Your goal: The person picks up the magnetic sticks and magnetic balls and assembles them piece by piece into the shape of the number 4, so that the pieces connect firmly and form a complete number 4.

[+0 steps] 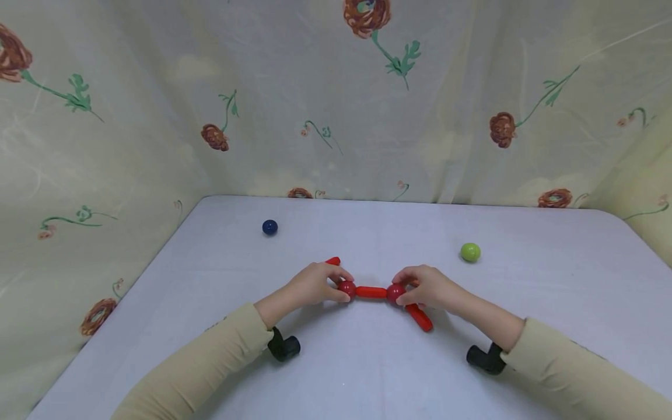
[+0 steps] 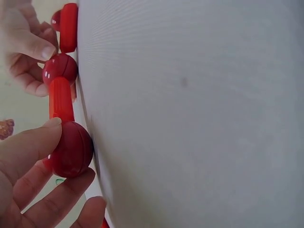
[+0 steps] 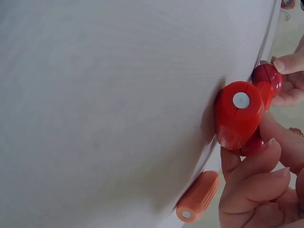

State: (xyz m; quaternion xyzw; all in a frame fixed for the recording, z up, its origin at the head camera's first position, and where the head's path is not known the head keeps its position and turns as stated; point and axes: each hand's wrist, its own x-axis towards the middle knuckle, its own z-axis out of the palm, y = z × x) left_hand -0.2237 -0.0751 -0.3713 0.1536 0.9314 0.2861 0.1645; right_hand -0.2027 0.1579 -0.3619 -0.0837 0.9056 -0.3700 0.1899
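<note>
Two glossy red balls lie on the white table, joined by a short red rod (image 1: 371, 293). My left hand (image 1: 317, 284) pinches the left ball (image 2: 71, 149) between thumb and fingers. Thumb and fingers of my right hand (image 1: 427, 286) grip the right ball (image 1: 396, 293). A second red rod (image 1: 419, 318) slants from that ball toward the front; its end shows a pale round disc in the right wrist view. Behind my left hand another red rod (image 1: 333, 261) is partly hidden. In the left wrist view, a further red ball (image 2: 56, 20) shows past the right hand.
A dark blue ball (image 1: 270, 227) sits at the table's back left, and a green ball (image 1: 471, 252) at the back right. The right wrist view shows an orange rod (image 3: 198, 197) near my right fingers. Flowered cloth (image 1: 315, 105) hangs behind the table.
</note>
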